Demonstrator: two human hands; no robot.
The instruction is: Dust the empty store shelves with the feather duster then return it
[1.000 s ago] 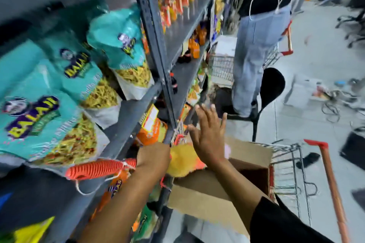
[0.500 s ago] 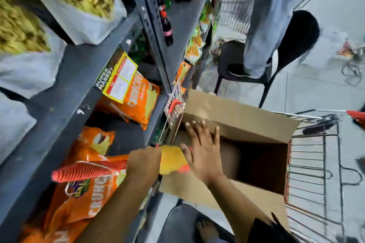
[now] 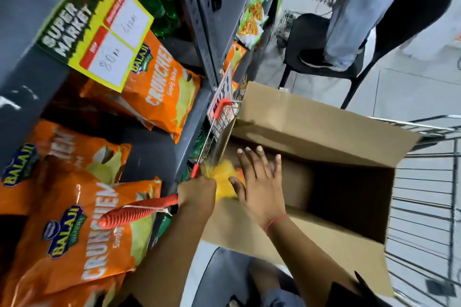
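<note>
My left hand [image 3: 197, 194] grips the feather duster by its ribbed orange handle [image 3: 136, 213], which sticks out to the left over the chip bags. The duster's yellow fluffy head [image 3: 223, 178] lies at the near-left corner of an open cardboard box [image 3: 321, 117]. My right hand [image 3: 262, 182] is spread flat, fingers apart, over the box's left inside, its thumb touching the yellow head. The grey metal shelf [image 3: 154, 147] to the left carries orange chip bags [image 3: 162, 92].
The box sits in a wire shopping cart [image 3: 424, 194] with red trim, hard against the shelf upright [image 3: 197, 20]. A person stands on a black chair [image 3: 321, 57] beyond the box. A yellow price sign [image 3: 99, 40] hangs from the upper shelf. Bottles and snack packs fill the farther shelves.
The view has tipped further down and closer. Both hands have sunk from shelf height to the box, and the yellow head now rests at the box's corner under my right thumb.
</note>
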